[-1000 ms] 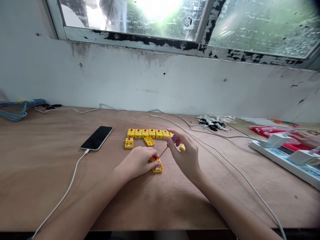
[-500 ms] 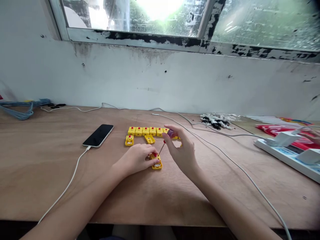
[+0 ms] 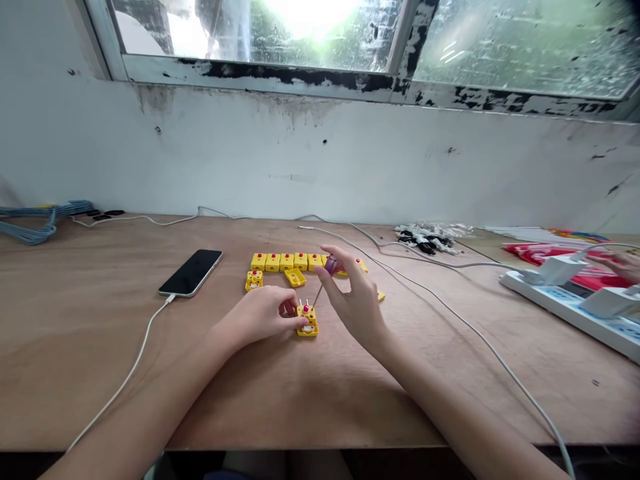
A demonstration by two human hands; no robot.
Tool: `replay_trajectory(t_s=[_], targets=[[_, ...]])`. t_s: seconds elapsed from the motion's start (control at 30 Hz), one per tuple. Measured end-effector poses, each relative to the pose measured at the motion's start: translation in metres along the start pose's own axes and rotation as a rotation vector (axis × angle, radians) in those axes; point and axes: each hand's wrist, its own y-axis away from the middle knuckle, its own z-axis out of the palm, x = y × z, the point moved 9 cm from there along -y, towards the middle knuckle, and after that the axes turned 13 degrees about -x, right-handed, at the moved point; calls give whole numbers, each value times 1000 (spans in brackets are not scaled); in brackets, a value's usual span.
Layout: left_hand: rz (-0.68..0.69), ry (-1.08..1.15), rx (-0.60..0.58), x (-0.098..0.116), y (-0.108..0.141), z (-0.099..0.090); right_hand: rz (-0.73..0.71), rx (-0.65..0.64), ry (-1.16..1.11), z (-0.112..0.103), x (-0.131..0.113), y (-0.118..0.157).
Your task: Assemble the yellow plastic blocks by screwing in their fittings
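From the head camera, the left hand lies curled over a yellow plastic block, fingertips pressed to its side. The block sits flat on the table, 2 small red-tipped pins standing from its top. The right hand is raised just beside it, thumb and forefinger pinching the purple handle of a small screwdriver while the other fingers fan out. The thin shaft slants down near the pins; whether it touches them cannot be told. Bracing the block flat with 1 hand while the other guides the shaft from above looks like the steady way to work.

Beyond the hands, a row of yellow blocks runs across a plywood table, with a yellow cover just below it. A smartphone lies to the left on a white charging cable. To the right, another person's hand rests near a white power strip. A stained white wall rises beneath a rain-speckled window.
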Motion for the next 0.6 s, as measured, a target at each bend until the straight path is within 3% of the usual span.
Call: replay_trajectory(t_s=[0.17, 0.43, 0.6], targets=[[-62, -7, 4, 0, 1, 2, -22, -86, -131, 6, -8, -4], [-139, -51, -35, -1, 5, 4, 23, 35, -22, -4, -3, -3], [-192, -171, -91, 13, 8, 8, 23, -63, -66, 4, 0, -2]])
